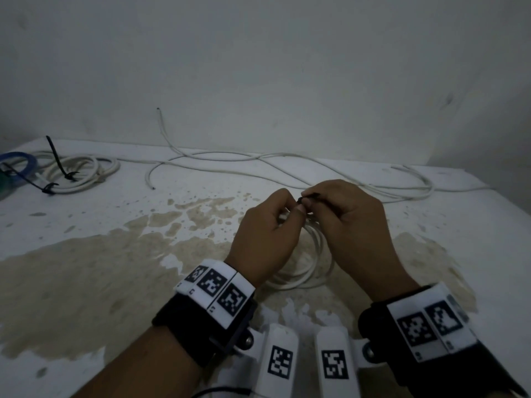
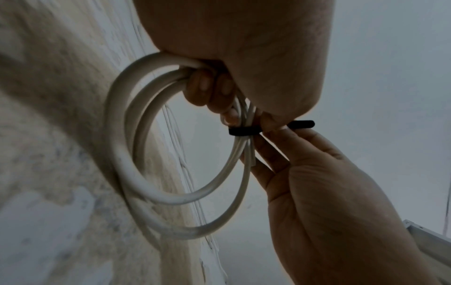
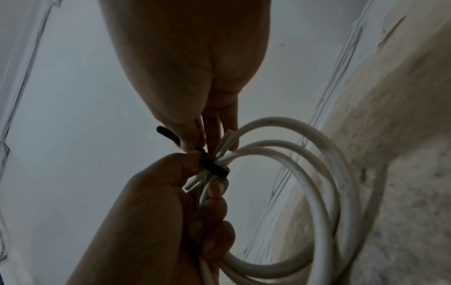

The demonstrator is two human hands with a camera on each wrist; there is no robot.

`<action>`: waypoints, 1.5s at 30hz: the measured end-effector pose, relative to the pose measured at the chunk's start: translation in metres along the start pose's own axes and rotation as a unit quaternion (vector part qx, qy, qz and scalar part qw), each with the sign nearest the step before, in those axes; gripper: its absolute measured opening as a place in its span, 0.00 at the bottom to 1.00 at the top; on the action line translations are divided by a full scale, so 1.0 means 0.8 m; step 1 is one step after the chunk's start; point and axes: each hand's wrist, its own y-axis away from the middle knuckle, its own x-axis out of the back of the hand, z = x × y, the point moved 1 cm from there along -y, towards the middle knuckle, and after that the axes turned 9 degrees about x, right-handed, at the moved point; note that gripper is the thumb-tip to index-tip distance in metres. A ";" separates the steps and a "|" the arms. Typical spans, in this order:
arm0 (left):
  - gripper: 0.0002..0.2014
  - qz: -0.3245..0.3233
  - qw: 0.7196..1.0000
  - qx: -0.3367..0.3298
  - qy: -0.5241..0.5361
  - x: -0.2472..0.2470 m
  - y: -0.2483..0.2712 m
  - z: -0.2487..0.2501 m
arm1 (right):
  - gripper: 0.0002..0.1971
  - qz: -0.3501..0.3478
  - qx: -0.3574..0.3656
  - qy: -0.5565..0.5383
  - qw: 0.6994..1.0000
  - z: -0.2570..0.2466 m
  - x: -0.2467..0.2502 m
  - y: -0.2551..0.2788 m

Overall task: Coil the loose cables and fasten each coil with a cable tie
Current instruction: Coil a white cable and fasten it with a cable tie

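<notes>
We hold a white cable coil (image 1: 309,262) up just over the stained white table (image 1: 86,271), close in front of us. Our left hand (image 1: 265,234) has its fingers curled tight round the loops on one side of the coil. A black cable tie (image 2: 244,131) goes round the bunched loops right there. Our right hand (image 1: 349,222) pinches the tie's loose end between thumb and fingertips (the tip sticks out past them). The two hands touch at the tie.

Farther back on the table a long loose white cable (image 1: 287,165) lies in wide curves, and one end of it leans up against the wall (image 1: 258,67). At the far left sits a finished white coil (image 1: 83,173) with black ties on it, and beside it a blue coil (image 1: 18,165), also tied.
</notes>
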 end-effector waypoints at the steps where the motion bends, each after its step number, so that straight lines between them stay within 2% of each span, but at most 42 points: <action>1: 0.12 0.003 1.000 0.007 0.005 -0.001 -0.001 0.000 | 0.08 -0.004 0.010 0.007 1.000 -0.001 0.000 0.000; 5: 0.12 0.002 0.999 0.031 0.021 -0.001 -0.006 -0.003 | 0.06 0.011 0.043 0.031 0.999 -0.004 0.005 -0.002; 8: 0.07 -0.003 0.998 0.050 0.043 0.003 -0.009 -0.005 | 0.04 0.046 0.062 0.038 0.996 -0.012 0.015 -0.004; 10: 0.06 -0.010 0.997 0.057 0.058 0.005 -0.010 -0.006 | 0.04 0.052 0.034 0.007 0.998 -0.016 0.017 -0.004; 14: 0.04 -0.053 0.993 0.073 0.070 0.005 -0.004 -0.005 | 0.05 0.021 -0.086 -0.082 0.993 -0.013 0.012 -0.003; 16: 0.04 -0.066 0.991 0.082 0.082 0.006 -0.003 -0.005 | 0.06 0.011 -0.087 -0.098 0.991 -0.015 0.012 -0.002; 21: 0.02 -0.057 0.990 0.090 0.092 0.005 -0.007 -0.001 | 0.07 0.027 -0.032 -0.070 0.997 -0.027 0.014 -0.002; 24: 0.03 -0.085 0.985 0.100 0.109 0.003 -0.007 -0.002 | 0.09 0.045 -0.068 -0.100 0.992 -0.023 0.018 -0.007; 28: 0.02 -0.129 0.970 0.145 0.147 0.006 -0.006 -0.003 | 0.10 0.042 -0.113 -0.134 0.984 -0.016 0.020 -0.009; 32: 0.02 -0.135 0.970 0.130 0.156 0.009 -0.005 -0.002 | 0.01 -0.018 -0.147 -0.120 0.982 -0.004 0.017 -0.002; 35: 0.03 -0.120 0.965 0.136 0.188 0.008 -0.004 -0.002 | 0.16 -0.132 -0.162 -0.065 0.976 0.006 0.014 0.007; 37: 0.04 -0.102 0.961 0.140 0.215 0.009 -0.004 -0.001 | 0.18 -0.194 -0.145 -0.024 0.970 0.006 0.014 0.009; 38: 0.03 -0.098 0.957 0.144 0.232 0.010 -0.005 -0.002 | 0.16 -0.199 -0.139 -0.022 0.970 0.006 0.015 0.009; 40: 0.03 -0.107 0.941 0.166 0.276 0.013 -0.006 -0.001 | 0.12 -0.167 -0.146 -0.037 0.974 0.004 0.016 0.008; 43: 0.15 -0.144 0.892 0.220 0.368 0.012 -0.006 0.002 | 0.07 -0.105 -0.159 -0.039 0.981 0.002 0.015 0.006; 45: 0.19 -0.123 0.881 0.228 0.396 0.008 -0.005 0.004 | 0.07 -0.076 -0.167 -0.048 0.982 0.002 0.012 0.006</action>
